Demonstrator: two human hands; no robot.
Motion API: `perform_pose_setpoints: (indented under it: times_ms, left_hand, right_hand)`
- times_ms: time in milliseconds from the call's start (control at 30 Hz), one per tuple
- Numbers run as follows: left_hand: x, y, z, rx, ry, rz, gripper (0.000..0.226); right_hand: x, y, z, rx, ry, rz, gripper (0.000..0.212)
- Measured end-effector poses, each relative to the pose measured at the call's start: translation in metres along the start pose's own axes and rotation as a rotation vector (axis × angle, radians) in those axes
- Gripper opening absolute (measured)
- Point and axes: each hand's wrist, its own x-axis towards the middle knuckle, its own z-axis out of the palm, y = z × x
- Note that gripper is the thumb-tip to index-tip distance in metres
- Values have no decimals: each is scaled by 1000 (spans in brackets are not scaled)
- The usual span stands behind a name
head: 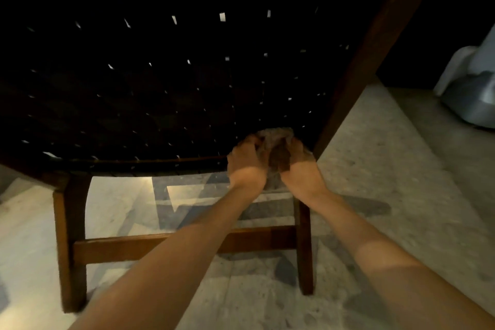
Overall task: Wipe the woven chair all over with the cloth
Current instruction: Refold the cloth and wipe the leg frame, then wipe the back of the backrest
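**Both hands bunch the cloth against the chair's woven panel**

No container shows in this view, so the account turns on the chair and cloth. From the left, the woven chair fills most of the frame: a dark panel of interlaced straps, with small bright chinks where light comes through the gaps. Its wooden frame is warm brown, with a leg at the left, a crossbar running rightwards low down, and a second leg near the middle. A long brown rail slants up along the panel's right edge. The chair stands on a pale speckled floor.

The left hand reaches up at the panel's lower right corner, fingers curled closed on the cloth. The cloth is a grey-brown crumpled wad, pressed against the weave just above the panel's bottom edge. The right hand sits just beside the left, fingers also curled into the cloth, so both hands grip the same bundle between them.

At the far right, well apart from the chair, a pale bluish-white draped object rests on the floor; what it is cannot be told.
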Motion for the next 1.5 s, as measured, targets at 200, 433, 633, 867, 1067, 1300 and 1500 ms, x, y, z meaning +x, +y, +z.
perform_pose_setpoints:
  times_ms: [200,433,633,867,1067,1300,1500]
  left_hand:
    - [15,-12,8,-76,-119,26,25]
    - [-3,-41,-36,-518,-313,180,57]
    - [-24,-47,-79,-484,-448,318,50]
    - [-33,-50,-115,-594,-304,437,46]
    - [-29,-39,-145,-676,-240,385,19]
    - [-14,-26,-181,-91,153,870,39]
    - [0,-5,-184,264,187,1036,61]
  right_hand:
    - [9,11,13,-96,-161,136,67]
    - [-22,-8,-5,401,238,17,18]
    - [-49,-39,-21,610,139,-82,26]
    - [-84,-65,-20,643,-212,31,85]
    - [-93,-92,-7,680,99,73,46]
    - [-75,-112,-91,-49,1010,-385,31]
    - [-25,-118,-110,-378,1045,-511,36]
